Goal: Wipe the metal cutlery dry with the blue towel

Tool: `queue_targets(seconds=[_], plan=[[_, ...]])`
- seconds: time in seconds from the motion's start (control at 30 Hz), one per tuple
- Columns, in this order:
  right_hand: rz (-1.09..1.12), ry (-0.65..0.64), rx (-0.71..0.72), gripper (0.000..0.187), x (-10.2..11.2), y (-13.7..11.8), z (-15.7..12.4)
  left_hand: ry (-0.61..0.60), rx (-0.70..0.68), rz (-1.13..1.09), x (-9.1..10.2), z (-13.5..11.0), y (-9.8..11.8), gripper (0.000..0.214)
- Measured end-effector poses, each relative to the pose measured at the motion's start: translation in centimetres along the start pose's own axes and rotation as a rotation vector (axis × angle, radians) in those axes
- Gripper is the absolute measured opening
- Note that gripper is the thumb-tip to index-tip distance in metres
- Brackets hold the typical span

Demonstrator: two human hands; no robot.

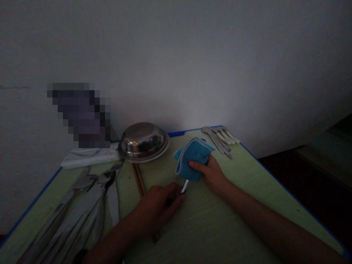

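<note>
The near end of a slim metal utensil (185, 186) is pinched between thumb and fingers of the left hand (164, 201); its far part is hidden by a folded blue cloth (194, 165), clasped in the right hand (213, 176). Beyond, a metal bowl (144, 141) is seen.

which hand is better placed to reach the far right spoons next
Probably the right hand: though holding the blue cloth, it is nearer the spoons; the left hand, farther off, holds a shiny utensil.
</note>
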State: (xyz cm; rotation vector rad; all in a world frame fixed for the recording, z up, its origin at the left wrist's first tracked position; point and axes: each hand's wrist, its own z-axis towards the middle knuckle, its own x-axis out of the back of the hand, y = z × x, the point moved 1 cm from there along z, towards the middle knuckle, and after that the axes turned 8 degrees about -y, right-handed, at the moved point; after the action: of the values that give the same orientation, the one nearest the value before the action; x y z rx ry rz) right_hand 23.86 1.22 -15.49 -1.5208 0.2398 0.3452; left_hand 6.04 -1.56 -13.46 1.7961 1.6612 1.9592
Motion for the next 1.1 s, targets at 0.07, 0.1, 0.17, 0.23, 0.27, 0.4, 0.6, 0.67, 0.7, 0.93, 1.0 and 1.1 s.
queue_targets(seconds=[0.07, 0.1, 0.17, 0.23, 0.27, 0.4, 0.6, 0.67, 0.7, 0.93, 1.0, 1.1], plan=[[-0.024, 0.006, -0.011, 0.032, 0.1, 0.2, 0.1, 0.004, 0.011, 0.012, 0.0, 0.0, 0.0, 0.026], [-0.033, 0.018, -0.014, 0.028, 0.1, 0.3, 0.1, 0.012, 0.010, 0.015, 0.0, 0.0, 0.0, 0.026], [-0.071, 0.065, -0.015, 0.026, 0.3, 0.5, 0.2, 0.023, -0.003, 0.009, 0.0, 0.0, 0.0, 0.026], [-0.147, 0.113, -0.016, 0.030, 0.4, 0.5, 0.2, 0.020, -0.015, -0.011, 0.0, 0.1, 0.0, 0.027], [-0.198, 0.116, -0.016, 0.031, 0.3, 0.4, 0.1, 0.020, -0.018, -0.025, 0.1, 0.1, -0.1, 0.028], [-0.409, 0.013, -0.005, 0.029, -1.0, -0.4, -1.0, 0.040, -0.014, -0.075, 0.0, 0.1, -0.4, 0.028], [-0.459, 0.002, -0.016, 0.027, -2.7, -0.6, -2.5, 0.071, 0.026, -0.113, -0.3, 0.4, -0.9, 0.031], [-0.435, -0.004, -0.012, 0.026, -2.6, -0.5, -2.4, 0.092, 0.034, -0.116, -0.1, 0.4, -0.8, 0.030], [-0.411, -0.005, -0.010, 0.025, -2.5, -0.5, -2.4, 0.102, 0.031, -0.118, 0.0, 0.4, -0.7, 0.029], [0.101, 0.152, -0.117, 0.022, -1.5, -0.1, -1.2, 0.053, -0.100, -0.023, 0.2, 0.1, -0.6, 0.027], [0.214, 0.187, -0.124, 0.022, -1.3, -0.1, -0.7, 0.040, -0.120, -0.008, 0.0, -0.1, -0.9, 0.027], [0.295, 0.259, -0.096, 0.025, -0.9, -0.1, 0.0, 0.022, -0.136, 0.016, -0.2, -0.2, -1.1, 0.026]])
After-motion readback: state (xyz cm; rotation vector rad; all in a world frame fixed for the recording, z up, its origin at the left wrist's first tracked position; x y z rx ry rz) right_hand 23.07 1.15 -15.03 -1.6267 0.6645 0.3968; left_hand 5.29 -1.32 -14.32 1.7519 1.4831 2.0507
